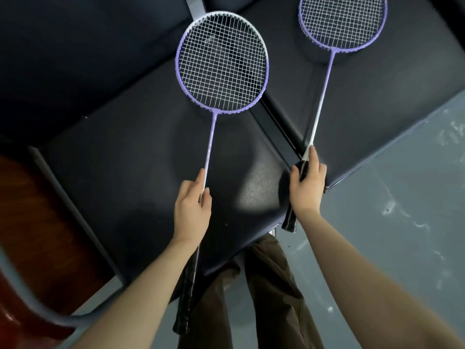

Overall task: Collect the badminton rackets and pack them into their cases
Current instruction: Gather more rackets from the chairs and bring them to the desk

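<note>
Two purple-and-white badminton rackets with white strings are over a dark padded bench. My left hand (192,206) grips the thin shaft of the left racket (222,62), whose head hangs above the bench's left seat; its black handle trails down past my wrist. My right hand (307,183) is closed around the top of the black handle of the right racket (342,22), whose head reaches the upper edge of the view and seems to rest on the right seat. No racket case is in view.
The dark bench (125,159) has two padded seats split by a gap, with a backrest beyond. A reddish wooden surface (32,222) with a grey metal tube lies at the left. Grey floor (402,197) spreads to the right. My brown-trousered legs (266,285) stand at the bench's front edge.
</note>
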The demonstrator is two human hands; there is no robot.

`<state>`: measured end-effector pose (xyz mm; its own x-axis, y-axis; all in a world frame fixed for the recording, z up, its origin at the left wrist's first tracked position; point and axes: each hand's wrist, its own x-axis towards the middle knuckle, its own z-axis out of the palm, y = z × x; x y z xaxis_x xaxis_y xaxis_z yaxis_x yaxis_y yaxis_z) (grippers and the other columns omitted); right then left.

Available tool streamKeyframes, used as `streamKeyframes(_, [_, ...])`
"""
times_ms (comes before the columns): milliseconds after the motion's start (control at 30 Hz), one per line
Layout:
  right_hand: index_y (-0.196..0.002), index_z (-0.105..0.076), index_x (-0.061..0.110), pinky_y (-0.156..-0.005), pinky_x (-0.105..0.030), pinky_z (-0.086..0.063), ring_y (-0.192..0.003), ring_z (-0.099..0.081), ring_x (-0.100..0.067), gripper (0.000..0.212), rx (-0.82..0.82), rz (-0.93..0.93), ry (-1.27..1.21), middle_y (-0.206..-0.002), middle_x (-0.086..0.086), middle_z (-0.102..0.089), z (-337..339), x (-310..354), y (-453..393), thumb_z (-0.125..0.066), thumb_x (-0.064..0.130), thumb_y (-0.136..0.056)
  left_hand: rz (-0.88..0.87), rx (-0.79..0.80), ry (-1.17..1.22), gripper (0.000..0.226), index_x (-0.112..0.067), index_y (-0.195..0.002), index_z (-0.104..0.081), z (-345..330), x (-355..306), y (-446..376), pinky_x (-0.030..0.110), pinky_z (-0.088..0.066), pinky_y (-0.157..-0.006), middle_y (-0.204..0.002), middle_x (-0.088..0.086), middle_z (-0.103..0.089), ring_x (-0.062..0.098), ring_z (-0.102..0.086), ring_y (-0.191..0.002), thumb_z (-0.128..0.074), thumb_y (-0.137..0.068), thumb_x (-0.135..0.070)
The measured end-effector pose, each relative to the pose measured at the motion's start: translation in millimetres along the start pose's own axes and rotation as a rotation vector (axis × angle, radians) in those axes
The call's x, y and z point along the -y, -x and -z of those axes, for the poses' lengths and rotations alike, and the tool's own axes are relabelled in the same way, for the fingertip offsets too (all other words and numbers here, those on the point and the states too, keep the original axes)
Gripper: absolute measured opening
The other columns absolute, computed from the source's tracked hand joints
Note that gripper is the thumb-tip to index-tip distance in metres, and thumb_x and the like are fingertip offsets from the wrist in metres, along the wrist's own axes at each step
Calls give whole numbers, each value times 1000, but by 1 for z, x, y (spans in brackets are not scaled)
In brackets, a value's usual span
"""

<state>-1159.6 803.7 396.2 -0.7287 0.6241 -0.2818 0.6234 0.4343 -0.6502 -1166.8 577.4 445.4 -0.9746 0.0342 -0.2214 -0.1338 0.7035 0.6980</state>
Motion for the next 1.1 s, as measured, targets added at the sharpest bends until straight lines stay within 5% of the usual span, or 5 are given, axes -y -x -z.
streamKeyframes(100, [-142,-34,21,-82,-16,-32,-90,-48,-17,55,-55,32,-83,-104,-1,-42,19,18,20,-55,18,-91,-16,-16,33,46,-8,-131,-50,17,-16,5,33,-51,-68,-85,9,-48,20,-50,-64,-58,-87,1])
streamKeyframes(300, [-141,-37,21,-91,-44,-44,-92,-52,-25,54,-45,84,-89,-109,-10,-50,76,80,104,-56,17,-90,-105,-12,58,43,-8,-129,-52,85,-63,37,30,-47,-71,-86,8,-49,17,-48,-65,-58,-87,-2])
streamKeyframes(633, [-140,-37,30,-80,-24,-40,-86,-51,-12,54,-86,219,-225,-102,2,-49,161,171,238,-55,21,-90,-187,-174,193,43,-19,-127,-55,197,-126,119,2,-35,-68,-78,-7,-42,1,-46,-68,-58,-86,-4])
streamKeyframes(1100, [-139,-38,27,-89,-44,-44,-81,-52,-20,52,75,641,-242,-97,2,-50,242,185,420,-56,22,-91,-198,-498,205,40,-20,-128,-54,298,-128,338,1,-34,-67,-76,-7,-43,1,-47,-70,-58,-89,-10])
